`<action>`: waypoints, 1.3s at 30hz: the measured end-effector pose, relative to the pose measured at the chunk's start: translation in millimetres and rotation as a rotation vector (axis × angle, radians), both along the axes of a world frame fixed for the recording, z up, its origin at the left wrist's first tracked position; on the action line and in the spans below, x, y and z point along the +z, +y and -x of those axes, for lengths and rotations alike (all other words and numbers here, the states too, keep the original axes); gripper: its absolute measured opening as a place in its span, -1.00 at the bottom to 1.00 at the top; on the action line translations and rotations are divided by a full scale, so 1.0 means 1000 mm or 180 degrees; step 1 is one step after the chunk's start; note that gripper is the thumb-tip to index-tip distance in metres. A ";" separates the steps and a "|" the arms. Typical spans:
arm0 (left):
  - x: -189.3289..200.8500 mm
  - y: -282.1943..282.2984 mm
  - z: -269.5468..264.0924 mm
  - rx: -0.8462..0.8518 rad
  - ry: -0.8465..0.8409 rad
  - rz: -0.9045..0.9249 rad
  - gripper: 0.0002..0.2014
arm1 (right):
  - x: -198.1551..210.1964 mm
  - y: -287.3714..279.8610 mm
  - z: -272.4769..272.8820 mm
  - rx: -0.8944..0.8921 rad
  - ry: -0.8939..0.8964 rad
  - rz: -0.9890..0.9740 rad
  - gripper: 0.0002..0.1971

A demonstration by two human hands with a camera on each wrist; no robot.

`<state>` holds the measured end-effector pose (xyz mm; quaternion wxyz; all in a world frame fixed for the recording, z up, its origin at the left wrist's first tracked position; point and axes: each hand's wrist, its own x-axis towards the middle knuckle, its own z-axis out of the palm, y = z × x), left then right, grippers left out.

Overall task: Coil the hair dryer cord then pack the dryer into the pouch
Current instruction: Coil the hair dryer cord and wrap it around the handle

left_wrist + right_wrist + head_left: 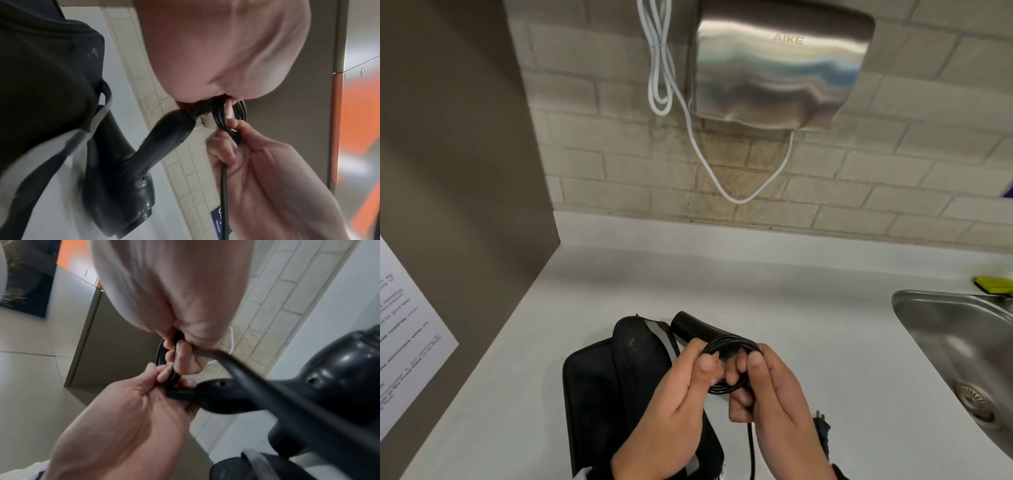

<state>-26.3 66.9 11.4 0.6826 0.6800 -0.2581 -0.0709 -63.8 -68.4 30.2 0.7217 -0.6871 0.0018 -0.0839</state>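
Against tiled wall, white counter, steel sink.

A pale brick wall carries a steel hand dryer with a white cable, above a white counter and steel sink.

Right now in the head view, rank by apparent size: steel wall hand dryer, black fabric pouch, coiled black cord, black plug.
1. steel wall hand dryer
2. black fabric pouch
3. coiled black cord
4. black plug
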 end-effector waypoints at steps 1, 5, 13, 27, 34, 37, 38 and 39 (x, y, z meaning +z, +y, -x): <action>0.000 0.001 0.000 0.0018 0.0038 -0.0049 -0.69 | -0.001 -0.002 0.001 -0.0025 -0.0017 0.0140 -0.76; -0.003 0.005 -0.003 0.0120 0.0006 -0.0286 -0.68 | 0.011 -0.016 0.000 -0.0644 -0.0536 0.0639 -0.86; -0.008 0.005 -0.001 -0.0165 -0.0189 -0.0565 -0.53 | 0.029 -0.039 -0.014 -0.0867 -0.0958 0.1806 -0.75; 0.002 0.000 -0.002 -0.0096 0.0161 -0.0045 -0.68 | -0.001 -0.037 -0.006 0.0752 -0.0177 0.0962 -0.82; 0.004 -0.003 0.002 0.0136 -0.0046 -0.0161 -0.67 | 0.000 -0.035 -0.009 0.0758 -0.0337 0.0609 -0.91; 0.010 -0.005 0.004 0.0206 -0.0150 -0.0125 -0.66 | -0.002 -0.034 -0.008 0.0775 -0.0370 0.0336 -0.93; 0.012 -0.005 0.004 0.0248 -0.0175 -0.0127 -0.68 | -0.002 -0.033 -0.008 0.0787 -0.0332 0.0250 -0.93; 0.014 -0.004 0.004 0.0257 -0.0167 -0.0119 -0.71 | -0.003 -0.033 -0.008 0.0799 -0.0306 0.0190 -0.93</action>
